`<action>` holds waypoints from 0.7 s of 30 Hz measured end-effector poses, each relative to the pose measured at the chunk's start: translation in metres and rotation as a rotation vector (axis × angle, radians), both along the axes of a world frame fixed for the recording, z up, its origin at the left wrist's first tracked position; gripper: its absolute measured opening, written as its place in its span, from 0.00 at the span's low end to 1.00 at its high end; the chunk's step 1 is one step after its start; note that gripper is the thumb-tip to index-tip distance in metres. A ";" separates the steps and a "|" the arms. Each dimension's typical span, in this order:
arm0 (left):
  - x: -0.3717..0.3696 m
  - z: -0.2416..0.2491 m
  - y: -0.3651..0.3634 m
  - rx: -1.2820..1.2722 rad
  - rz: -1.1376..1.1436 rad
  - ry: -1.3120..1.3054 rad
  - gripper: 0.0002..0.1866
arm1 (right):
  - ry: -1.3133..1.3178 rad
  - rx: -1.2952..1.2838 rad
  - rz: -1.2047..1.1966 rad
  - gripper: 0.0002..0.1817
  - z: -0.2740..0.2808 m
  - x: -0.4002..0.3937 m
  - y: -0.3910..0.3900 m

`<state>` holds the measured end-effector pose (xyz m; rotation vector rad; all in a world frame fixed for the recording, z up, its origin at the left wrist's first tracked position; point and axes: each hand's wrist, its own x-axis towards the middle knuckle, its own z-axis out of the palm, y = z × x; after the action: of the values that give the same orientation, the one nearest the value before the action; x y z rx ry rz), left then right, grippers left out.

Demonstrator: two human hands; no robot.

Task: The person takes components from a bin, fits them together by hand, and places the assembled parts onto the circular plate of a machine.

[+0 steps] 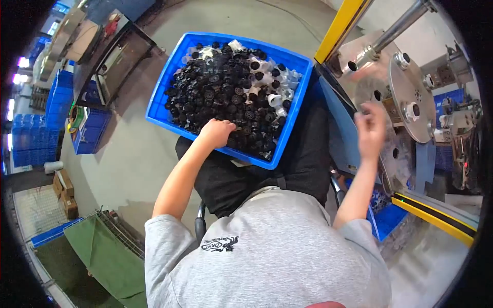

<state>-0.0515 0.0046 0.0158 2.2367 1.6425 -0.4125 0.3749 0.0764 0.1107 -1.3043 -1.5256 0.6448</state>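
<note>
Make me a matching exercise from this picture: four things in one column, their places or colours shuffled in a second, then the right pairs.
Things:
1. left hand
2. right hand
3. crate
4. frame bar

Place or colour:
A. yellow
B. raised at the metal disc of the machine
C. blue, resting on the person's lap
D. buried among the small black parts

Pairs: 1-D, 2-B, 3-C, 4-A

one blue bin (163, 97) on the lap, heaped with black caps (215, 92) too many to count, a few white ones (275, 99) on the bin's right side; two hands.
</note>
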 end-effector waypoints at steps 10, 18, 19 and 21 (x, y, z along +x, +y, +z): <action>0.002 0.007 -0.016 -0.249 0.855 -1.864 0.11 | 0.246 -0.552 0.527 0.17 -0.050 -0.132 -0.070; 0.084 0.023 -0.050 -0.288 0.804 -2.154 0.11 | 0.485 -0.513 0.716 0.27 -0.056 -0.155 -0.067; 0.084 0.022 -0.052 -0.219 0.756 -2.018 0.12 | 0.418 -0.555 0.695 0.27 -0.059 -0.148 -0.065; 0.084 0.021 -0.058 -0.095 0.661 -1.742 0.14 | 0.282 -0.635 0.651 0.26 -0.066 -0.132 -0.060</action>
<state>0.0330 -0.0531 0.0367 0.9378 1.0084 1.2190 0.2429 0.0162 0.0451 -1.0638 -1.5561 1.7630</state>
